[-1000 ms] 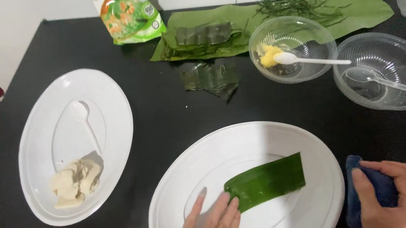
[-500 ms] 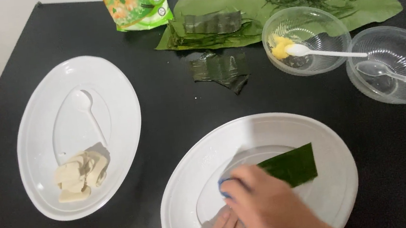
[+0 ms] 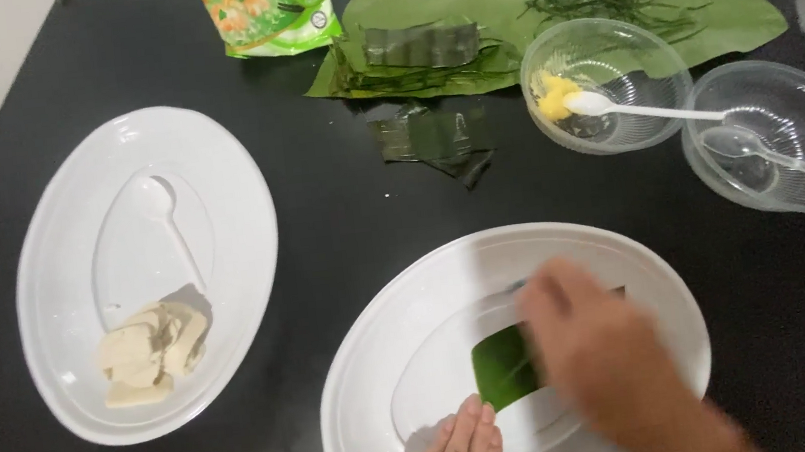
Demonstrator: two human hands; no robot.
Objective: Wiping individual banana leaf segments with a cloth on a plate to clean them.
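A strip of green leaf (image 3: pixel 502 370) lies in the near white oval plate (image 3: pixel 377 358). My right hand (image 3: pixel 605 354), blurred with motion, covers most of the strip. A bit of the blue cloth (image 3: pixel 518 286) it grips shows at its far edge. My left hand (image 3: pixel 464 449) lies flat at the bottom edge, fingers together, with the tips at the leaf's near left end.
On the left, a second white oval plate (image 3: pixel 65 241) holds pale dough pieces (image 3: pixel 151 347). Behind are folded leaf pieces (image 3: pixel 433 138), a large banana leaf (image 3: pixel 699 15), a green packet (image 3: pixel 270 11), a clear bowl with yellow filling (image 3: pixel 607 85) and an empty clear bowl (image 3: pixel 772 137), each with a plastic spoon.
My right hand brought the blue cloth from the right of the plate onto the leaf and now sweeps along it. My left hand stays at the leaf's left end.
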